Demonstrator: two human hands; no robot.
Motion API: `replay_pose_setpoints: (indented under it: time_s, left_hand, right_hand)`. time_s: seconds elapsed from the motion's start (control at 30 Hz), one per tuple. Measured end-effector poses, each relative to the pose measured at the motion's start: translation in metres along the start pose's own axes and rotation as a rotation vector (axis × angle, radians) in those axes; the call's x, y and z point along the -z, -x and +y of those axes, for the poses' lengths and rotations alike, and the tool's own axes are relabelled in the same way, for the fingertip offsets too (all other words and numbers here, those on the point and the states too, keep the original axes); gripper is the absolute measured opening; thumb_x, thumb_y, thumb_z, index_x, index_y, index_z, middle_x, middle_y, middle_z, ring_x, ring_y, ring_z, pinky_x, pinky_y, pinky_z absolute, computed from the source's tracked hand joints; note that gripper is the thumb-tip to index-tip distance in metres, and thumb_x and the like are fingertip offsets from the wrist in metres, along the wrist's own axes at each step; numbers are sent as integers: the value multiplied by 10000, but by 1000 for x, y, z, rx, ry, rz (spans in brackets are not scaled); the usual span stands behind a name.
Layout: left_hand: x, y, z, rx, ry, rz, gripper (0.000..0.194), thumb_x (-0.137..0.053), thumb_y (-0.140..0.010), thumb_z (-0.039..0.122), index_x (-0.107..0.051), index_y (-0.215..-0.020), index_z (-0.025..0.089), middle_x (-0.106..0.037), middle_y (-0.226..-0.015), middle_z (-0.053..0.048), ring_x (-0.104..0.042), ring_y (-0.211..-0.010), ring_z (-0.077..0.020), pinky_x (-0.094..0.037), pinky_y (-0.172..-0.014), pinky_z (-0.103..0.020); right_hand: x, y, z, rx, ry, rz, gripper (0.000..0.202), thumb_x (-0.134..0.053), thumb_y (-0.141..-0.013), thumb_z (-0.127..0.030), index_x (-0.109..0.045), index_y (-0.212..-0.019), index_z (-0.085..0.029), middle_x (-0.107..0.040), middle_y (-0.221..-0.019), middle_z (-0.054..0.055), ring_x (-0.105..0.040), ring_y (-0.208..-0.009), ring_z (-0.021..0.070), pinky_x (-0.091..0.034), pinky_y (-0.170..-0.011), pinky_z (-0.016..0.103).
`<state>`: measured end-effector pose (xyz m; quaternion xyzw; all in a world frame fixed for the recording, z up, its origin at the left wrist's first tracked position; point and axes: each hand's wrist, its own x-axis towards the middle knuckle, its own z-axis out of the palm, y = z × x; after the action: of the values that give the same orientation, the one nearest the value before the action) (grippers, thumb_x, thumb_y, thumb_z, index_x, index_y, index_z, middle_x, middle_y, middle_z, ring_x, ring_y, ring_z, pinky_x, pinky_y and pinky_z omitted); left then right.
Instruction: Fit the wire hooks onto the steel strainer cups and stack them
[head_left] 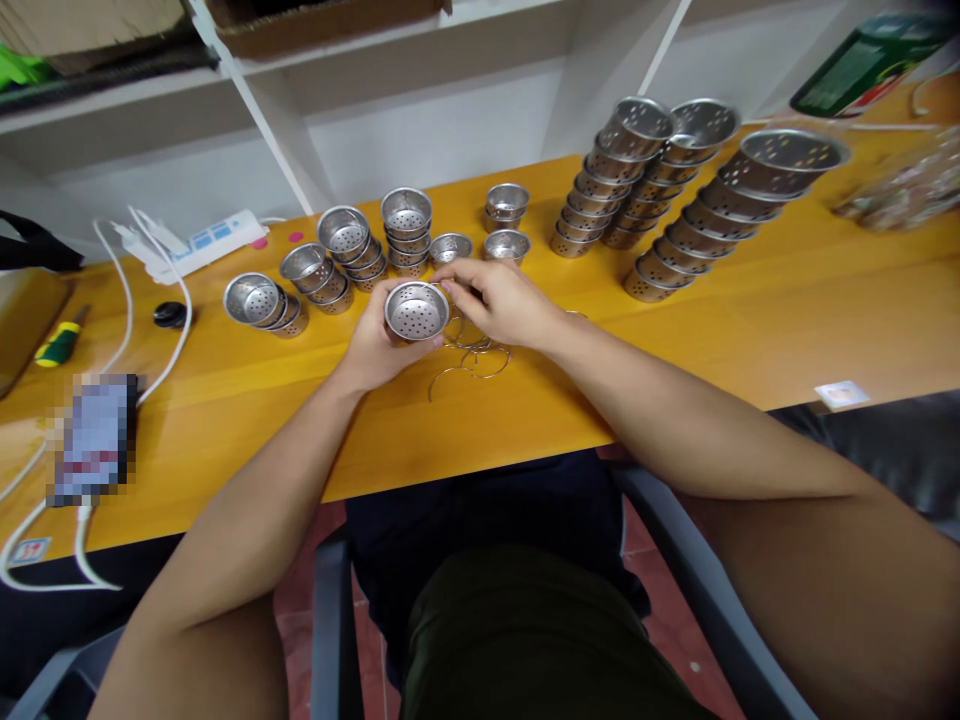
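Observation:
My left hand (376, 345) is wrapped round a perforated metal cup (417, 312), its mouth tilted toward me and small holes showing in its bottom. At the cup's right rim, my right hand (495, 298) has its thumb and forefinger pinched together. What sits in that pinch, if anything, is too small to make out. Thin wire rings (487, 362) lie loose on the table just below my right hand. Close behind both hands stand another perforated cup (450, 247) and a small cup (507, 245), partly covered by my right fingers.
Short cup stacks (345, 235) stand at the back left, and tall leaning stacks (705, 220) at the right. A power strip (202, 245), white cables, a phone (96, 440) and a screwdriver (60, 342) are on the left. A green can (862, 65) stands far right.

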<state>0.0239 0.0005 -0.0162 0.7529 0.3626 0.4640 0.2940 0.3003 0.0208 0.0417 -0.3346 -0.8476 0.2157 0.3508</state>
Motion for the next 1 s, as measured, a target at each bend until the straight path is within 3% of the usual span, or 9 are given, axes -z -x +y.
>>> replay_pose_setpoints:
  time_s: [0.1,0.23,0.4,0.53,0.67,0.77,0.93,1.0]
  left_hand:
    - [2,-2,3,9,-51,33,1047,-1168,-811,877,-672,-1533,303,-862,-1457,-107,-885,-1324,-327,-749,-1166,-491]
    - [1,-5,0,-7,-63,82,1060,-1133,-757,981,-715,-1427,274,-880,-1342,-87,-887,-1194,-303,-744,-1085,-476]
    - [-5,-8,-15,-43,-95,161,1159,-1206,-674,933,-687,-1474,274,-875,-1378,-105,-889,-1224,-322,-739,-1096,-477]
    - [-10,-7,-28,-145,-34,116,1109,-1120,-862,921,-610,-1649,331,-813,-1552,-135,-874,-1377,-341,-731,-1203,-504]
    - [-15,-5,-31,-191,30,67,965,-998,-1021,907,-563,-1689,363,-774,-1612,-133,-860,-1432,-323,-735,-1187,-472]
    - [-14,-4,-27,-171,-1,77,1013,-1054,-957,913,-575,-1636,334,-791,-1538,-124,-862,-1367,-314,-730,-1161,-459]
    - [-9,-6,-28,-168,-75,161,1145,-1214,-717,899,-582,-1475,319,-764,-1352,-47,-850,-1198,-283,-711,-1101,-451]
    - [-10,-7,-30,-190,-68,190,1164,-1231,-706,879,-569,-1494,334,-739,-1354,-37,-844,-1171,-271,-706,-1089,-449]
  right_hand:
    - [-1,0,1,-1,-42,4,262,-641,-1274,-446,-791,-1235,-235,-677,-857,14,-605,-827,236,-487,-863,391]
    - [-12,-1,10,86,-243,83,205,-702,-1245,-429,-764,-1206,-238,-519,-751,-59,-470,-682,180,-385,-711,353]
    - [-25,-4,18,228,-329,163,153,-785,-1201,-359,-809,-1227,-211,-462,-715,-98,-397,-602,129,-306,-632,311]
    - [-25,-4,18,212,-295,194,92,-767,-1178,-264,-826,-1207,-200,-430,-691,-103,-393,-608,130,-319,-642,308]
    - [-22,-4,17,202,-261,211,59,-800,-1180,-265,-821,-1185,-210,-440,-710,-94,-429,-645,140,-362,-687,320]
    - [-21,-4,18,213,-251,225,76,-796,-1195,-285,-817,-1223,-218,-473,-731,-82,-448,-659,147,-376,-697,325]
    - [-23,-3,19,214,-285,191,127,-766,-1207,-299,-823,-1285,-216,-490,-733,-78,-428,-639,146,-354,-660,312]
    - [-26,-3,18,225,-283,181,140,-763,-1195,-297,-835,-1269,-204,-476,-718,-87,-422,-626,135,-344,-656,307]
